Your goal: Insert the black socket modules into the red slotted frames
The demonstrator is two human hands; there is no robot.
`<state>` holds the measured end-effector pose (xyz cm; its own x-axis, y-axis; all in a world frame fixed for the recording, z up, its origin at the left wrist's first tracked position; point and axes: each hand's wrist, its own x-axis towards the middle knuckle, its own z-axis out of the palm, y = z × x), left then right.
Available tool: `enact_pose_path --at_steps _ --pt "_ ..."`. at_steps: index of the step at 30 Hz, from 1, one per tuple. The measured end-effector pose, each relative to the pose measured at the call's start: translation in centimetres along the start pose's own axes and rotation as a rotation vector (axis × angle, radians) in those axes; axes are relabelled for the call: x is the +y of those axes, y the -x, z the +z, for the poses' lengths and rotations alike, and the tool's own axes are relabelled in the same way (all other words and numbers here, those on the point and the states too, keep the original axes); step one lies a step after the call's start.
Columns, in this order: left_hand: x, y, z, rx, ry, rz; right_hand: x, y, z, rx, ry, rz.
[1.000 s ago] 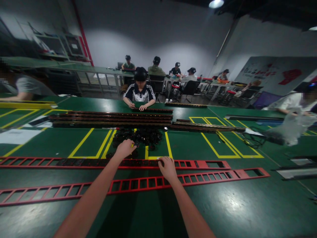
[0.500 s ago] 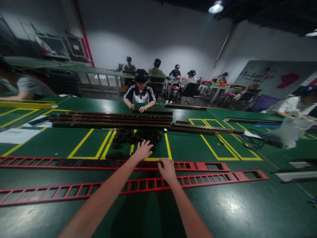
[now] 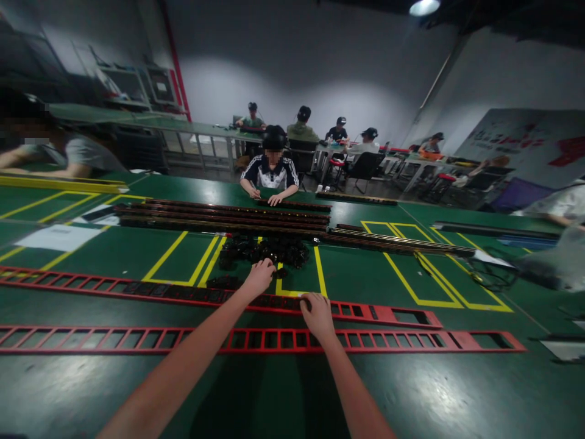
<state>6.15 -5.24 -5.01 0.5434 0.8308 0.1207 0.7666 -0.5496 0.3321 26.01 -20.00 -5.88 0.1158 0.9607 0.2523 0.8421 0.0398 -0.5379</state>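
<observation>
Head view: long red ladder-shaped frame, part-filled with squarish black pieces.
Left hand half-curled beyond it, right hand bent at it, grips unclear; left-end slots unfilled.

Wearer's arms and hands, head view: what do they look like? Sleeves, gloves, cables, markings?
Left hand and right hand are ungloved. Left forearm and right forearm are sleeveless as far as they show, with no watch, band, cable or marking visible. Rings: too small to tell.
</observation>
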Motion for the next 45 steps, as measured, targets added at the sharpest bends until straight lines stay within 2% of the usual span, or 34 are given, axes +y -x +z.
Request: enact_pose_path --at_steps 4,12,16,21,26,35,42,45 --pt "1.1 1.0 0.0 0.068 0.152 0.032 0.5 -0.2 0.4 0.022 0.002 -0.023" --pt "6.6 2.9 2.6 0.063 0.509 0.235 2.4 -0.1 1.6 0.138 -0.155 -0.122" --pt "7.0 3.4 3.0 0.107 0.697 0.258 2.6 0.1 1.6 0.145 -0.237 -0.159" --pt "6.3 3.4 3.7 0.085 0.693 0.272 2.5 0.0 1.5 0.181 -0.287 -0.14" --pt "6.4 3.6 4.3 0.051 0.658 0.248 2.5 0.1 1.4 0.207 -0.325 -0.122" --pt "7.1 4.4 3.0 -0.052 0.453 0.181 2.1 0.1 1.0 0.236 -0.358 -0.05" --pt "7.4 4.4 2.6 0.01 0.49 0.227 1.7 0.2 0.7 0.127 -0.415 -0.024" --pt "7.5 4.4 2.6 0.011 0.447 0.232 1.8 0.1 0.8 0.122 -0.432 -0.001"
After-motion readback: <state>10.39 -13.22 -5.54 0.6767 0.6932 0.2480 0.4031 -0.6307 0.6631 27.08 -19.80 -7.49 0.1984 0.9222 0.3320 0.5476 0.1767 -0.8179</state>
